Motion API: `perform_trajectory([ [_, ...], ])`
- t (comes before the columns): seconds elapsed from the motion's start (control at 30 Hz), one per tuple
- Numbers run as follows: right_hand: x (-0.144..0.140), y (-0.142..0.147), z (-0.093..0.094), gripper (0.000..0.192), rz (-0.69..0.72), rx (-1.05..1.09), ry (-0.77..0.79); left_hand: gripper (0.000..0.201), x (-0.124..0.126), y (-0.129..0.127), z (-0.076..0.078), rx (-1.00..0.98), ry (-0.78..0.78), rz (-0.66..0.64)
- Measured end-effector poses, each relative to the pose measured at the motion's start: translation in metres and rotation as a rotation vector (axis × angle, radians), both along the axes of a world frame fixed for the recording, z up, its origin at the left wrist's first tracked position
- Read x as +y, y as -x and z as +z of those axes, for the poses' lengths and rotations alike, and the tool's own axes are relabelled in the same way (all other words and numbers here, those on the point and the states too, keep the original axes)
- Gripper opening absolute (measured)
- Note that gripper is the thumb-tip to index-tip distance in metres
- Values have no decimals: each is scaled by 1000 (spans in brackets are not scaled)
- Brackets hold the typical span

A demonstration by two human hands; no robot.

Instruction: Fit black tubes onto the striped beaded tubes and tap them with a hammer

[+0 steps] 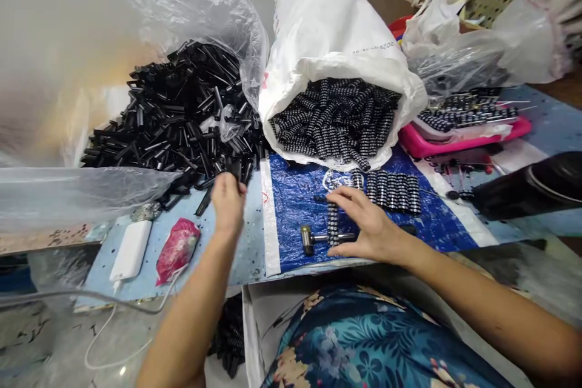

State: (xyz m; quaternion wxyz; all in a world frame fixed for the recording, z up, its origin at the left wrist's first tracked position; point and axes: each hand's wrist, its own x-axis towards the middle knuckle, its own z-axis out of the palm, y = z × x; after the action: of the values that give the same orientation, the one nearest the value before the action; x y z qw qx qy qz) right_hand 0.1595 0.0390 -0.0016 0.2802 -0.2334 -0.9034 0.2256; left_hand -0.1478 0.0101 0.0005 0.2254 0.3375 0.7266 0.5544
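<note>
A worker's left hand [228,200] closes on a few black plastic sticks [234,168] at the near edge of a loose heap of black sticks [177,115] spilling from a clear plastic bag [191,6], while the right hand [364,224] rests fingers spread on a ribbed roller [333,224] lying on the blue tarp [295,194], just beside a small hammer [309,238]. A white sack [327,24] of rollers gapes behind, a row of finished rollers [393,191] at its mouth. The sticks look light, stiff and smooth, likely best pinched mid-length; the roller's ridges should give grip
</note>
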Motion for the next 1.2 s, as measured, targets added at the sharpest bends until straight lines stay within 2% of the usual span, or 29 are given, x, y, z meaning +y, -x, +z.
perform_trajectory([
  [0.07,-9,10,4,94,48,66,-58,49,-24,-60,1,-379,121,-226],
  [0.1,-13,14,5,93,64,94,-89,51,-35,-86,1,-578,122,-273],
  [0.17,-20,20,3,91,66,124,-140,47,-54,-127,0,-825,77,-291],
  [0.23,-24,20,-1,92,54,134,-153,43,-65,-147,-5,-892,11,-287],
  [0.37,-28,13,-8,94,52,119,-163,43,-72,-143,-12,-824,41,-351],
  [0.5,-30,10,-10,89,64,74,-245,47,-71,-132,-7,-767,114,-390],
  [0.6,-30,13,-6,89,41,55,-240,50,-67,-134,-3,-921,186,-443],
  [0.67,-29,12,-4,94,19,48,-191,52,-65,-135,-5,-1013,217,-433],
  [0.7,-28,9,-4,97,17,44,-164,53,-63,-133,-7,-997,211,-415],
  [0.77,-26,-2,-6,97,7,12,-127,52,-61,-124,-14,-819,158,-380],
  [0.8,-25,-10,-8,89,-13,-30,-120,49,-60,-117,-19,-676,118,-365],
  [0.87,-25,-29,-16,56,-78,-151,-118,40,-59,-98,-26,-354,82,-357],
  [0.93,-27,-45,-23,26,-133,-273,-130,29,-57,-79,-31,-45,161,-401],
  [1.0,-29,-52,-27,16,-165,-315,-152,22,-55,-65,-32,191,314,-488],
  [1.07,-29,-48,-24,14,-188,-250,-146,21,-52,-57,-32,272,450,-575],
  [1.2,-24,-27,-14,18,-191,-35,-96,29,-48,-55,-33,140,562,-653],
])
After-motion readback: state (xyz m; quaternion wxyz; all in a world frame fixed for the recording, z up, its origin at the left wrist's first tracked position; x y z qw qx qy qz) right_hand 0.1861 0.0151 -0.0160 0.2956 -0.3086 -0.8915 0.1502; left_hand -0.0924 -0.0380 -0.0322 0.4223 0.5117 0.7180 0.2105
